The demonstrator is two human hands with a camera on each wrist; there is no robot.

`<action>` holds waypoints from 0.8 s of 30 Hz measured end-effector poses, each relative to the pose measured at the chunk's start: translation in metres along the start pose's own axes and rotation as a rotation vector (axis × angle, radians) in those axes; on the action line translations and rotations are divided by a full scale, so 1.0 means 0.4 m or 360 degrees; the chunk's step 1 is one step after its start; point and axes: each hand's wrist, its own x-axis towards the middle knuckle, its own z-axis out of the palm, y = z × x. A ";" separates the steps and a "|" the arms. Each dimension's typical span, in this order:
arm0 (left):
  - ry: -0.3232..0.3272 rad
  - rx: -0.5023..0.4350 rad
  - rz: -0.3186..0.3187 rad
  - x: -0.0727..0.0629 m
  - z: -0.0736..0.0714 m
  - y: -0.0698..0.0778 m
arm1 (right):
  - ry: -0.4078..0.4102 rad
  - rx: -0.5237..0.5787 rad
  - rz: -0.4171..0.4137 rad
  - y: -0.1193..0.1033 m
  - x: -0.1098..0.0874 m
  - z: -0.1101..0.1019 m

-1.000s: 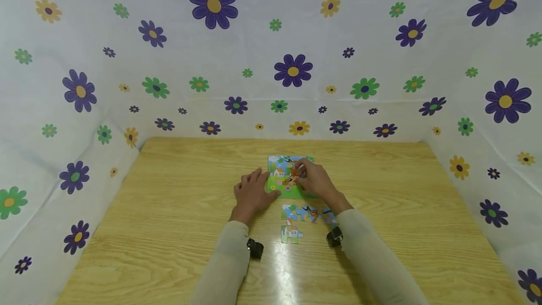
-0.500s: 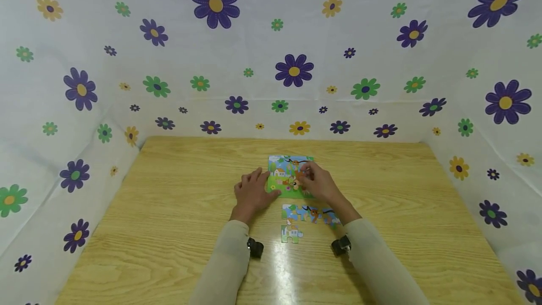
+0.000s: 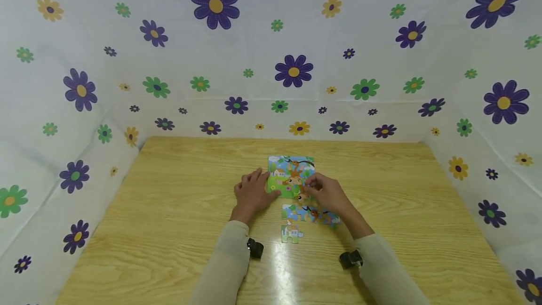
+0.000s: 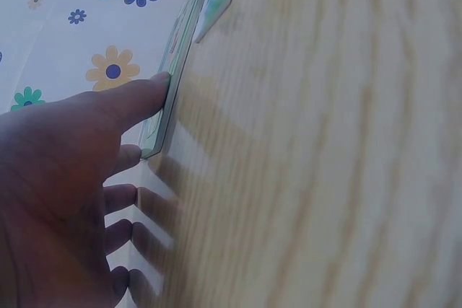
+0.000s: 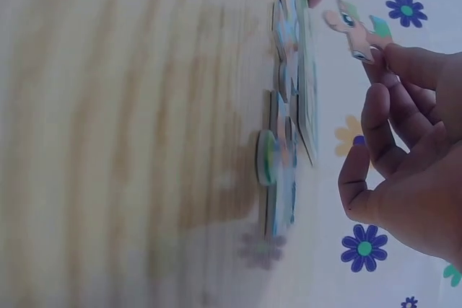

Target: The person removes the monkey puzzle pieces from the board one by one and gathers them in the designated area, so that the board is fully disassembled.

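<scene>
With right grip, pinches a puzzle piece. With outspread left grip, touches the picture board between both grips.

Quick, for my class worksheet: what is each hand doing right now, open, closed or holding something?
Left hand: open, touching the puzzle board at its edge.
Right hand: holding a puzzle piece, pinched.

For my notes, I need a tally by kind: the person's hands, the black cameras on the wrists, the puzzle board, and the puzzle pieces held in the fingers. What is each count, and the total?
Hands: 2 (left hand, right hand)
Black wrist cameras: 2
Puzzle board: 1
Held puzzle piece: 1
Total: 6
</scene>
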 end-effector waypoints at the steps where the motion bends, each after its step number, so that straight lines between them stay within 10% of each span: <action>1: 0.0000 0.0000 -0.0001 -0.001 0.000 0.000 | -0.0003 -0.0004 -0.0006 -0.001 -0.007 -0.002; 24: -0.0007 0.0003 -0.0015 0.003 0.009 -0.004 | -0.0290 -0.0133 -0.0154 0.024 -0.125 -0.005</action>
